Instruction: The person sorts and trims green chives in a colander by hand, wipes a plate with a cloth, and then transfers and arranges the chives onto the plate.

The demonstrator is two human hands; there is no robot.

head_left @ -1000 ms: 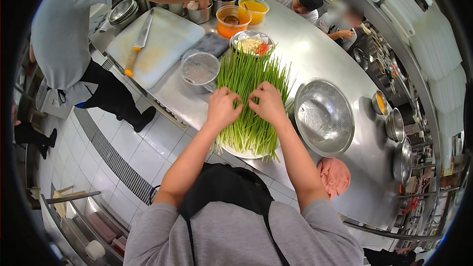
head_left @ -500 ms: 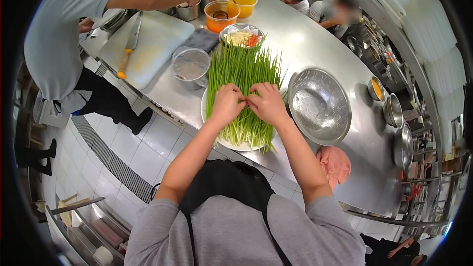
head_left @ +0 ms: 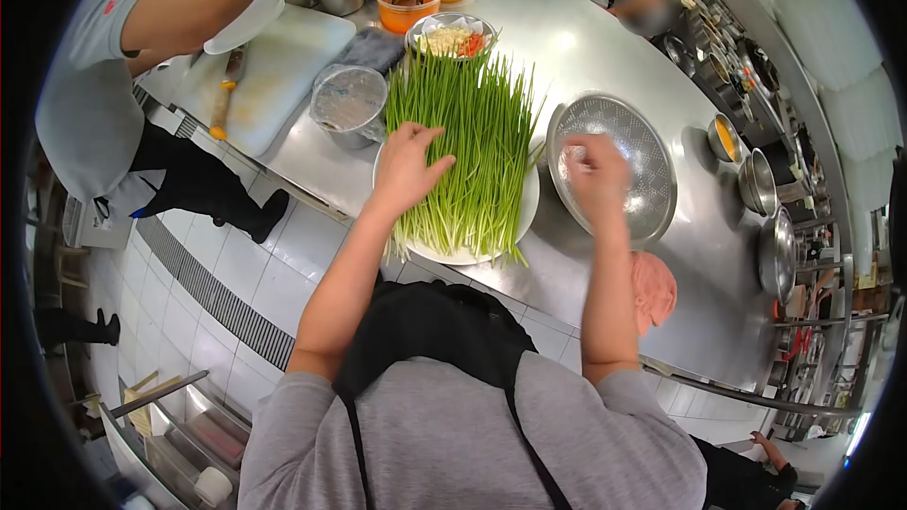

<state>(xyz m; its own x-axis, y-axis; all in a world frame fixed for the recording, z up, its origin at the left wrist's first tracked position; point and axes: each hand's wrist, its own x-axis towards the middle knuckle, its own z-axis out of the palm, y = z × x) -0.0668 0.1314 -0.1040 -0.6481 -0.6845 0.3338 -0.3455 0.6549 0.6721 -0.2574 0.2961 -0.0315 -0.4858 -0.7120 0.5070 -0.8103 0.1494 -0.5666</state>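
A thick bunch of long green chives (head_left: pixel 472 151) lies on a white plate (head_left: pixel 529 217), its pale ends pointing toward me. My left hand (head_left: pixel 413 168) is over the left side of the bunch, thumb and fingers apart with nothing seen between them. Over the left part of a perforated metal colander (head_left: pixel 652 179), my right hand (head_left: pixel 600 184) is smeared by motion. Its fingers look curled, but whether they hold anything cannot be made out.
A pink cloth (head_left: pixel 652 293) lies at the table's near edge. Left of the chives are a film-covered tub (head_left: pixel 350 99) and a cutting board (head_left: pixel 293 52) with a knife (head_left: pixel 225 99). Behind stand a bowl (head_left: pixel 453 36) and an orange container (head_left: pixel 408 2). A co-worker (head_left: pixel 94 123) stands left.
My hands have parted from their pinch together over the chives. The right moved right to the colander; the left moved slightly left and opened. The co-worker's arm at left has shifted.
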